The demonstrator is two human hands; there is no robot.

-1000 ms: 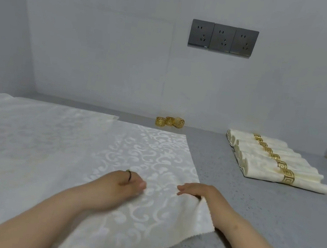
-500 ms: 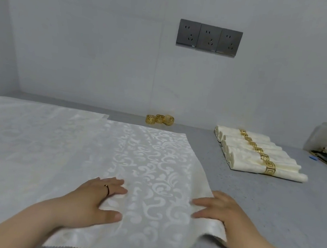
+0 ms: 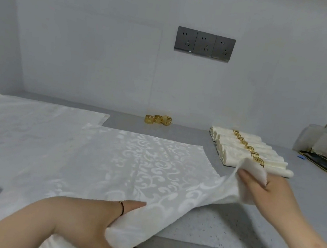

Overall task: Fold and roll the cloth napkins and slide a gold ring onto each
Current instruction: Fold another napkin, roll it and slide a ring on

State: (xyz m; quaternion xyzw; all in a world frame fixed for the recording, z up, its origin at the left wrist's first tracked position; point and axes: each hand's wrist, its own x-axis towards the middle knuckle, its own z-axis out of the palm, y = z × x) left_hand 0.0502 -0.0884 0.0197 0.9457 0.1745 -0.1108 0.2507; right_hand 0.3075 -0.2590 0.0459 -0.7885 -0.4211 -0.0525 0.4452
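Now: the desk [image 3: 248, 227] carries the top napkin [image 3: 143, 166], near-right corner lifted. Your L hand [image 3: 85, 217] has fingers curled round its near edge; R hand [image 3: 269, 190] fingers pinch the raised corner. Ringed rolls [image 3: 238, 145] far right, 3 loose gold rings [image 3: 158, 119] at back.

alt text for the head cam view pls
A person's left hand and right hand grip a patterned white napkin by its near and right edges, holding that corner raised above a grey counter. Behind lie three loose gold rings and a row of rolled, ringed napkins.
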